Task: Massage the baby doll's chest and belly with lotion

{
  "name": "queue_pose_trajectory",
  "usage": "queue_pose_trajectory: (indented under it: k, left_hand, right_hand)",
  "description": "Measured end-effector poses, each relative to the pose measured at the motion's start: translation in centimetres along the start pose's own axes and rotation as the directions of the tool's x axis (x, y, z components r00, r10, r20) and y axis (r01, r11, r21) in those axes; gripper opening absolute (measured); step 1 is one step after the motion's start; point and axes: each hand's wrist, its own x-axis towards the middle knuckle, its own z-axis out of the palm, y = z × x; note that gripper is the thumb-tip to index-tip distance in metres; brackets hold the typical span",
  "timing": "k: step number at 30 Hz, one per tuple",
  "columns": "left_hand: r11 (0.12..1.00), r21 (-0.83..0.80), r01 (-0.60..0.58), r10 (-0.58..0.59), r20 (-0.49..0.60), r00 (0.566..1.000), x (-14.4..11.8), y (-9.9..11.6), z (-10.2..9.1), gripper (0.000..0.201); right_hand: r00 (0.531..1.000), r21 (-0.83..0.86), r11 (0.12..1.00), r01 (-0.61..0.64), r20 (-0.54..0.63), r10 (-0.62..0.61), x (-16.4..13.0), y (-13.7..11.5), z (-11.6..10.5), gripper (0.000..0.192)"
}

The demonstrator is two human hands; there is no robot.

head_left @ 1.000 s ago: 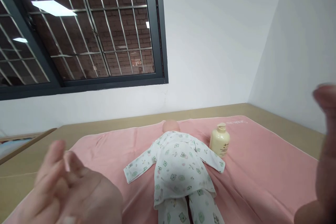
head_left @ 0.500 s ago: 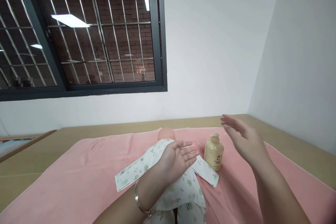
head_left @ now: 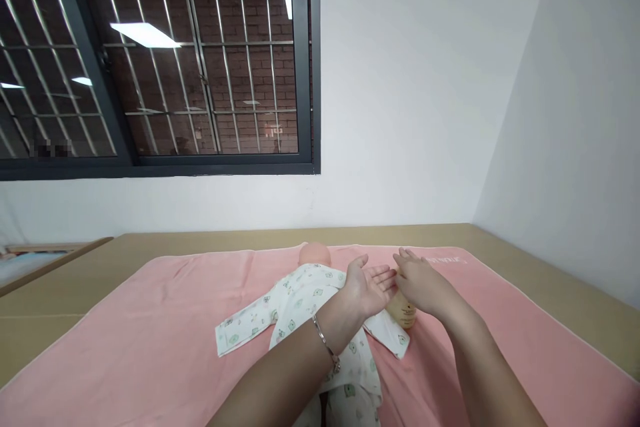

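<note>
Bottle: a cream bottle (head_left: pixel 403 310) stands upright on the pink towel (head_left: pixel 150 333), just to the right of the doll (head_left: pixel 310 293), touching its sleeve; only its lower body shows.
Right hand: the right hand (head_left: pixel 420 283) covers the bottle's top from above, fingers loosely spread; whether they press the cap I cannot tell.
Left hand: the left hand (head_left: pixel 367 287) lies palm up over the doll's shoulder, fingers spread, tips beside the bottle's neck and meeting the right hand.
Key relation: the bottle's long axis runs vertical, straight under the right hand's fingers; the right hand is nearer.
Doll: face down, head toward the wall.
Bracelet: a bracelet (head_left: pixel 326 345) on the left wrist.
</note>
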Motion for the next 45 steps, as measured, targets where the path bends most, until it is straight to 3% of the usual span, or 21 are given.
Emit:
queue_pose_trajectory:
  k: [4, 7, 10, 13, 17, 21, 24, 27, 29, 32, 34, 36, 38, 41, 45]
  left_hand:
    - [0.999, 0.033, 0.031, -0.032, 0.008, 0.999, -1.4, -0.4, -0.5, 0.062]
    - [0.993, 0.094, 0.076, -0.075, -0.01, 0.997, -4.1, 0.2, -1.8, 0.064]
    - [0.991, 0.122, 0.055, -0.05, -0.045, 0.998, -7.5, 1.6, -3.5, 0.065]
    - [0.996, 0.093, -0.005, 0.009, -0.051, 0.999, -10.8, 3.0, -4.6, 0.057]
    - [0.996, 0.015, -0.083, 0.082, 0.06, 0.995, -14.2, 4.3, -4.4, 0.046]
    - [0.976, 0.005, -0.216, 0.216, 0.0, 0.976, -16.4, 6.1, -3.8, 0.038]
    - [0.95, 0.019, -0.311, 0.312, -0.037, 0.949, -17.7, 7.0, -3.9, 0.041]
    - [0.914, 0.018, -0.406, 0.407, -0.019, 0.913, -19.0, 6.5, -4.0, 0.047]
    - [0.914, 0.018, -0.406, 0.404, 0.053, 0.913, -19.9, 5.6, -3.9, 0.047]
    - [0.942, 0.055, -0.331, 0.316, 0.184, 0.931, -21.0, 4.9, -3.6, 0.043]
    - [0.95, 0.062, -0.307, 0.29, 0.194, 0.937, -21.3, 5.1, -3.5, 0.043]
    - [0.954, 0.059, -0.293, 0.278, 0.177, 0.944, -21.3, 5.7, -3.6, 0.043]
    - [0.954, 0.07, -0.291, 0.279, 0.149, 0.949, -21.0, 6.3, -3.8, 0.042]
    - [0.942, 0.097, -0.322, 0.312, 0.107, 0.944, -20.4, 6.8, -4.4, 0.037]
    - [0.918, 0.181, -0.353, 0.361, -0.008, 0.933, -20.1, 6.5, -4.9, 0.033]
  right_hand:
    - [0.998, -0.084, 0.994, -0.066, -0.025, 0.064, 0.3, -0.6, 0.9, 0.053]
    - [0.99, -0.069, 0.989, -0.133, -0.055, 0.13, 0.3, -0.7, 0.8, 0.054]
    - [0.974, 0.026, 0.992, -0.126, -0.188, 0.129, -0.6, -1.7, 0.0, 0.055]
    - [0.94, 0.234, 0.971, 0.052, -0.339, 0.032, -2.2, -4.9, -0.4, 0.059]
    - [0.904, 0.381, 0.85, 0.365, -0.364, -0.225, -4.2, -11.7, 1.1, 0.064]
    - [0.795, 0.388, 0.718, 0.578, -0.464, -0.39, -4.8, -17.1, 4.3, 0.066]
    - [0.704, 0.393, 0.609, 0.689, -0.561, -0.436, -5.2, -19.4, 6.3, 0.074]
    - [0.676, 0.409, 0.56, 0.721, -0.596, -0.434, -5.9, -19.8, 6.5, 0.076]
    - [0.683, 0.44, 0.561, 0.702, -0.64, -0.353, -6.1, -19.2, 5.3, 0.064]
    - [0.742, 0.545, 0.599, 0.587, -0.657, -0.129, -5.3, -17.3, 3.0, 0.056]
    - [0.795, 0.654, 0.556, 0.513, -0.606, -0.021, -4.5, -16.2, 2.0, 0.058]
    - [0.849, 0.738, 0.485, 0.47, -0.528, -0.019, -4.2, -15.8, 1.8, 0.058]
    - [0.866, 0.758, 0.453, 0.469, -0.496, -0.067, -4.5, -16.1, 2.3, 0.057]
    - [0.855, 0.7, 0.523, 0.486, -0.503, -0.122, -5.8, -17.4, 3.5, 0.058]
    - [0.895, 0.647, 0.638, 0.417, -0.417, -0.161, -7.6, -19.3, 4.5, 0.061]
